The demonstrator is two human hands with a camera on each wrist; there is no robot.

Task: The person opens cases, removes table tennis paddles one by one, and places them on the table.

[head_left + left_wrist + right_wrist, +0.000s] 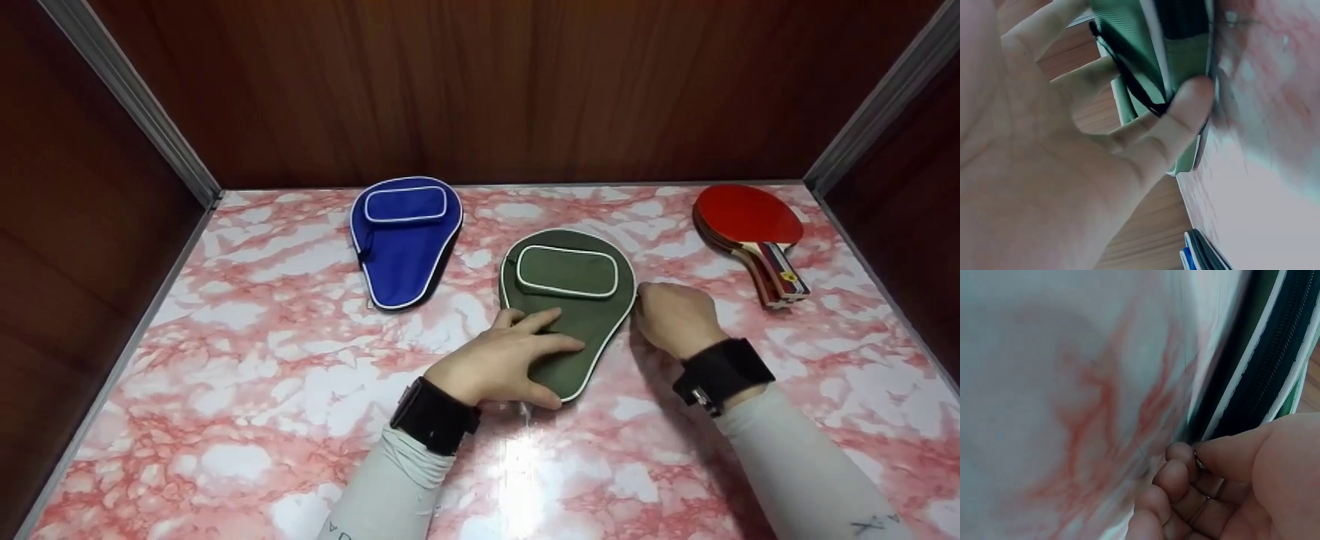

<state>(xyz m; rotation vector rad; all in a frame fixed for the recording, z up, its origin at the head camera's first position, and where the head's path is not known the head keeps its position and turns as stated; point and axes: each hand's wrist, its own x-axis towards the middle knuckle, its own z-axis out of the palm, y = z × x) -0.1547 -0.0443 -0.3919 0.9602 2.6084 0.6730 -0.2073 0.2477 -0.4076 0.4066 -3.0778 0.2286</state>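
Note:
A green table tennis bat case (581, 319) with white piping and a raised pocket lies flat, its narrow end toward me. My left hand (506, 364) rests on its lower part with fingers spread, the thumb along its side edge (1188, 64). A black cord (1134, 84) hangs near those fingers. At the case's right edge, my right hand (679, 315) pinches a zipper pull between thumb and curled forefinger; only a metal glint of the pull (1199, 462) shows. The dark zipper (1275, 354) runs along the case's side, closed where it shows.
A blue bat case (405, 251) lies at the back left. Stacked table tennis bats (750, 214), a red face uppermost, sit at the back right. Dark wood-grain panels (480, 90) wall the marbled red and white table (225, 390) on the back and sides.

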